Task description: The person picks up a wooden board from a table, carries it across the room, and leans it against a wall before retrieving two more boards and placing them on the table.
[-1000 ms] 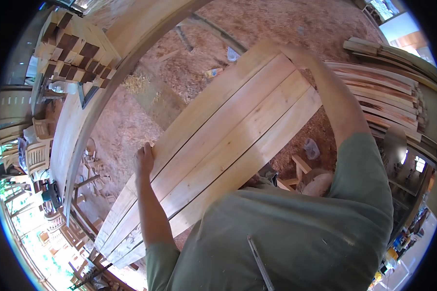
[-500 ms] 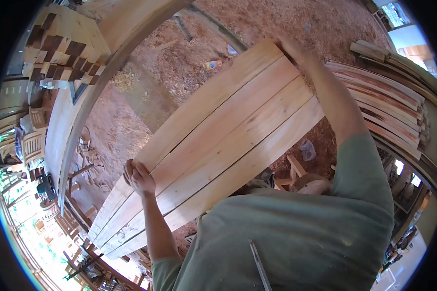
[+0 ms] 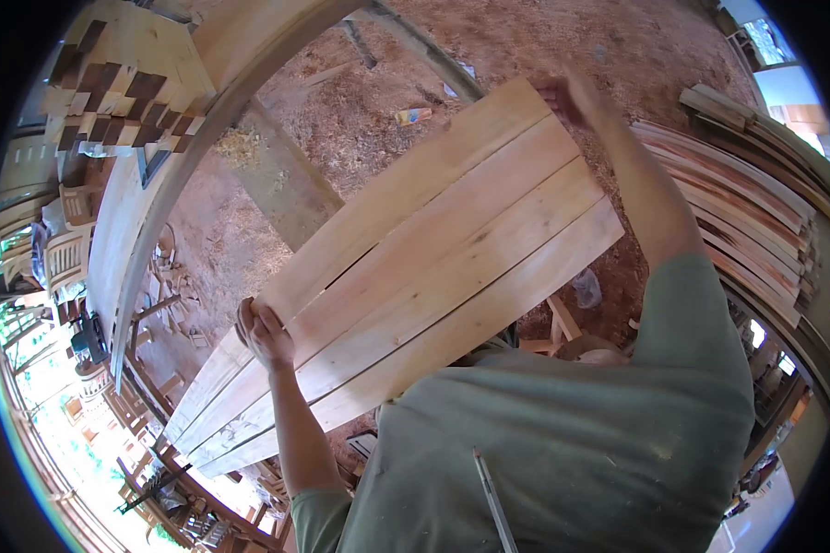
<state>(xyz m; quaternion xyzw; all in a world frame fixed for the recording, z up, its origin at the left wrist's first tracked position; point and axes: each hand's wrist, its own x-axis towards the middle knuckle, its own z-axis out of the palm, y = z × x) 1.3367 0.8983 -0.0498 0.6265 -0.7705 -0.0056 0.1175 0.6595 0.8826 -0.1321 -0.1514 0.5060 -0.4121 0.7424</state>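
Note:
Several long, pale wooden planks (image 3: 452,230) lie edge to edge as one slanting panel in front of my body. My left hand (image 3: 266,334) is wrapped over the panel's far long edge, its thumb side on the top face. At the upper right end, my right hand (image 3: 572,100) is beside the end of the outermost plank, fingers stretched toward its corner and a little blurred. Dark seams run between the planks, and a short open gap shows between the two farthest ones. The underside of the panel is hidden.
Stacked timber (image 3: 134,83) sits at the upper left on a long curved-looking bench (image 3: 217,115). Reddish boards (image 3: 729,212) are piled on the right. Sawdust and shavings cover the floor (image 3: 516,46). Wooden chairs (image 3: 67,258) stand at the left.
My right hand has shifted slightly away from the plank end corner. The dark gap between the two farthest planks looks shorter. My left hand keeps its place.

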